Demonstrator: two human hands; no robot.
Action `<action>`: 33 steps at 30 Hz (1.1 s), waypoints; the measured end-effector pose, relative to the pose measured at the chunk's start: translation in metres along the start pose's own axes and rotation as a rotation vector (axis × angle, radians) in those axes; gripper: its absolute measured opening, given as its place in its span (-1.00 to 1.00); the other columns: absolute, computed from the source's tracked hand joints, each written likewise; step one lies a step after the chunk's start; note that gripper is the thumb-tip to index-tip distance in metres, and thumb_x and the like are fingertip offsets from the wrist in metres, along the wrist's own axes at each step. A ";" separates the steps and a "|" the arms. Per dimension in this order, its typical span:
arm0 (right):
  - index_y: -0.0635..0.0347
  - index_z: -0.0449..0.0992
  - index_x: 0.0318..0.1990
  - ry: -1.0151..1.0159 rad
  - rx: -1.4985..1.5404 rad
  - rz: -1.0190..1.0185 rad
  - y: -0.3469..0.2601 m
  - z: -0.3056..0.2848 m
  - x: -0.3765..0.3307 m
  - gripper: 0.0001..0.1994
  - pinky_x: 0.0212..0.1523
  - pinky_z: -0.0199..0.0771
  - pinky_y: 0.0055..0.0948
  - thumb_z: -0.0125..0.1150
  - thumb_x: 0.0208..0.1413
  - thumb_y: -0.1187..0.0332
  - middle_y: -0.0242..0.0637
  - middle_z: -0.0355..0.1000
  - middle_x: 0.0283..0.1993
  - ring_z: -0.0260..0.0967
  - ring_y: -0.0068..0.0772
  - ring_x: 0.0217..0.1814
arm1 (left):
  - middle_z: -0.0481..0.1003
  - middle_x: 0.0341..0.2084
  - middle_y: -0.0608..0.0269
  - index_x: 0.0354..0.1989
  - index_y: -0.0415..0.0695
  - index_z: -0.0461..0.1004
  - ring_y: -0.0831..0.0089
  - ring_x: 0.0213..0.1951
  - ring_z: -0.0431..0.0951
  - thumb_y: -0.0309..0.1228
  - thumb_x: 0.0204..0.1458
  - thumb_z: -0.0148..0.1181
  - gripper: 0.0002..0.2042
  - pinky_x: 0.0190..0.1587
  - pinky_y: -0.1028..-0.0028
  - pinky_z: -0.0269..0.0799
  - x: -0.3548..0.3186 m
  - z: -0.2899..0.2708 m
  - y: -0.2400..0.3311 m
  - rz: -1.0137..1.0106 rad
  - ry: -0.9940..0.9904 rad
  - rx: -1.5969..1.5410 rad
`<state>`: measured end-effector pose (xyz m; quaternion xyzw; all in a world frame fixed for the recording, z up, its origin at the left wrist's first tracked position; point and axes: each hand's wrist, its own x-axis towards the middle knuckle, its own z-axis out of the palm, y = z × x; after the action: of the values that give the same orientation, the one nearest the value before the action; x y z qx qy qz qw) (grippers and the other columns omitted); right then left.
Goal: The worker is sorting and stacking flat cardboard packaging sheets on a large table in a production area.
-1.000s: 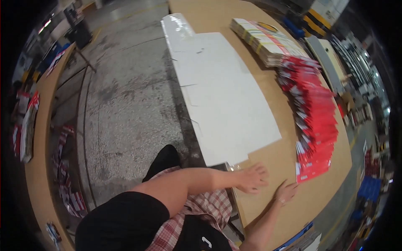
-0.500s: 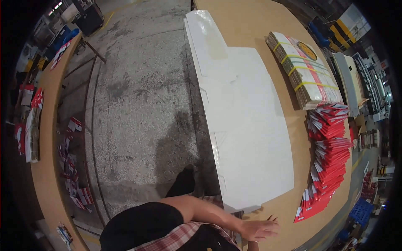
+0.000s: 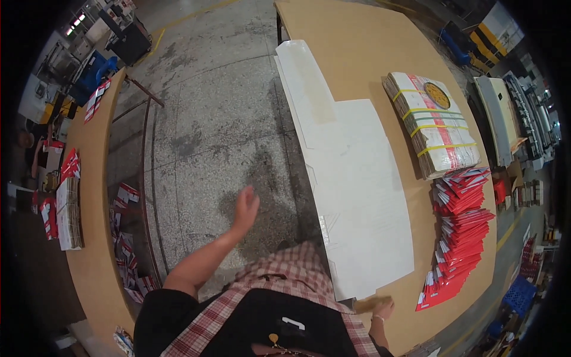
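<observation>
Currently, your left hand (image 3: pixel 246 204) is raised over the grey concrete floor (image 3: pixel 202 137), away from the workbench, with the fingers loosely extended and nothing held in it. The forearm runs up from the lower left of the view.

Your right hand (image 3: pixel 382 310) rests at the near end of the long wooden table (image 3: pixel 357 53), just beyond the near corner of the large white sheet (image 3: pixel 363 196). The hand is small and partly hidden by your torso; whether its fingers are spread or curled cannot be told, and no object is seen gripped in it. It appears to lie flat on the table surface.

The large white sheet lies flat along the left edge of the table, extending away from you. A narrower white panel (image 3: pixel 303 77) continues from its far end.

To the right of the sheet, a fanned row of red flat cartons (image 3: pixel 458 232) runs along the table, its near end close to your right hand. Beyond that row sits a strapped bundle of flat cartons (image 3: pixel 431 125), bound with yellow and green bands, well apart from both hands.

On your left, a second wooden bench (image 3: pixel 89 238) carries a small stack of cartons (image 3: pixel 68 214). More red and white cartons (image 3: pixel 128 250) lie on the floor beside it.
</observation>
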<state>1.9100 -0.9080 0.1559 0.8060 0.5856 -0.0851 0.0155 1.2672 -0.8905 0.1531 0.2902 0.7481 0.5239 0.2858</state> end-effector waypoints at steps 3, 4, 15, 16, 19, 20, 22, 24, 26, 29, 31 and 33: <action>0.36 0.39 0.08 0.291 0.274 -0.253 -0.091 -0.022 0.033 -0.64 0.13 0.36 -0.13 0.02 0.10 0.50 0.05 0.42 0.00 0.39 -0.02 0.06 | 0.40 -0.02 0.18 0.25 -0.13 0.21 0.42 -0.01 0.41 -0.25 0.12 0.23 -0.45 0.05 0.38 0.35 0.087 0.018 0.023 -0.162 -0.022 -0.038; 0.36 0.41 0.05 0.085 0.660 -0.189 -0.150 -0.037 0.044 -0.70 0.04 0.42 -0.23 0.01 0.17 0.47 -0.04 0.46 -0.09 0.43 -0.16 -0.04 | 0.43 -0.07 0.15 0.24 -0.18 0.20 0.39 -0.08 0.46 -0.15 0.07 0.28 -0.37 0.01 0.40 0.39 0.119 0.022 0.018 -0.213 0.012 -0.043; 0.29 0.49 -0.02 -1.329 1.336 0.065 -0.483 -0.014 0.009 -0.71 -0.12 0.47 -0.54 0.05 0.31 0.25 -0.25 0.50 -0.05 0.44 -0.51 -0.16 | 0.06 0.31 -0.14 0.38 -0.15 -0.04 -0.03 0.29 0.14 0.10 -0.11 0.38 -0.01 0.24 0.11 0.19 0.396 0.114 0.046 -0.736 -0.059 -0.474; 0.25 0.49 0.02 -1.378 1.341 0.115 -0.485 -0.012 0.017 -0.69 -0.11 0.47 -0.58 0.11 0.28 0.22 -0.37 0.49 -0.11 0.42 -0.57 -0.19 | 0.10 0.28 -0.14 0.37 -0.15 -0.03 -0.02 0.27 0.18 0.09 -0.14 0.40 0.00 0.23 0.09 0.20 0.411 0.116 0.040 -0.746 -0.041 -0.491; 0.22 0.47 0.06 -1.485 1.293 0.257 -0.488 0.011 0.027 -0.64 0.01 0.41 -0.56 0.11 0.27 0.16 -0.35 0.46 -0.01 0.38 -0.55 -0.03 | 0.18 0.20 -0.08 0.35 -0.13 0.02 0.01 0.19 0.26 0.04 -0.16 0.45 -0.03 0.18 0.11 0.26 0.446 0.126 0.030 -0.738 -0.014 -0.516; 0.24 0.40 0.15 -1.516 1.322 0.186 -0.482 0.020 0.024 -0.54 0.15 0.32 -0.49 0.08 0.27 0.07 -0.30 0.42 0.10 0.33 -0.48 0.13 | 0.33 0.02 0.09 0.16 -0.14 0.29 0.12 0.06 0.34 0.05 -0.15 0.42 -0.24 0.07 0.15 0.31 0.447 0.139 0.031 -0.748 -0.006 -0.545; 0.27 0.35 0.19 -1.559 1.443 0.362 -0.484 0.047 0.019 -0.49 0.20 0.29 -0.44 0.06 0.27 0.04 -0.27 0.41 0.13 0.32 -0.44 0.18 | 0.36 0.01 0.10 0.15 -0.13 0.31 0.13 0.06 0.36 0.02 -0.13 0.42 -0.28 0.07 0.14 0.33 0.467 0.142 0.027 -0.808 0.001 -0.619; 0.33 0.20 0.29 -1.518 1.582 0.604 -0.494 0.051 0.021 -0.35 0.29 0.21 -0.32 0.01 0.27 -0.05 -0.18 0.37 0.19 0.26 -0.31 0.29 | 0.39 0.00 0.11 0.13 -0.13 0.32 0.13 0.06 0.38 -0.01 -0.11 0.41 -0.31 0.07 0.13 0.35 0.491 0.141 0.020 -0.870 0.011 -0.687; 0.35 0.20 0.28 -1.397 1.788 0.726 -0.509 0.056 0.015 -0.34 0.29 0.22 -0.28 0.01 0.26 -0.07 -0.15 0.37 0.19 0.24 -0.28 0.31 | 0.42 0.03 0.09 0.14 -0.12 0.33 0.13 0.07 0.42 -0.17 0.00 0.35 -0.44 0.09 0.08 0.38 0.513 0.140 0.013 -0.818 -0.222 -0.898; 0.40 0.24 0.21 -1.057 2.083 0.879 -0.540 0.058 0.006 -0.31 0.28 0.26 -0.20 0.05 0.21 -0.10 -0.05 0.39 0.14 0.24 -0.17 0.29 | 0.43 0.06 0.08 0.16 -0.13 0.31 0.13 0.08 0.44 -0.36 0.08 0.25 -0.54 0.12 0.09 0.37 0.519 0.147 0.006 -0.768 -0.255 -0.872; 0.40 0.31 0.12 -0.632 2.248 1.087 -0.551 0.062 0.014 -0.37 0.24 0.32 -0.19 0.14 0.18 -0.05 -0.01 0.41 0.06 0.30 -0.14 0.22 | 0.43 0.05 0.08 0.17 -0.15 0.30 0.14 0.06 0.45 -0.40 0.09 0.23 -0.54 0.11 0.11 0.39 0.511 0.155 0.011 -0.749 -0.240 -0.854; 0.37 0.36 0.04 -0.577 2.437 1.135 -0.553 0.074 0.017 -0.48 0.16 0.42 -0.27 0.19 0.18 0.05 -0.04 0.43 0.01 0.37 -0.16 0.12 | 0.43 0.04 0.09 0.18 -0.17 0.29 0.15 0.04 0.46 -0.44 0.09 0.21 -0.55 0.10 0.13 0.40 0.508 0.161 0.014 -0.714 -0.217 -0.842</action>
<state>1.3828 -0.7274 0.1214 0.3900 -0.2895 -0.6852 -0.5427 1.0473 -0.4145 0.0577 -0.0680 0.4924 0.6151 0.6120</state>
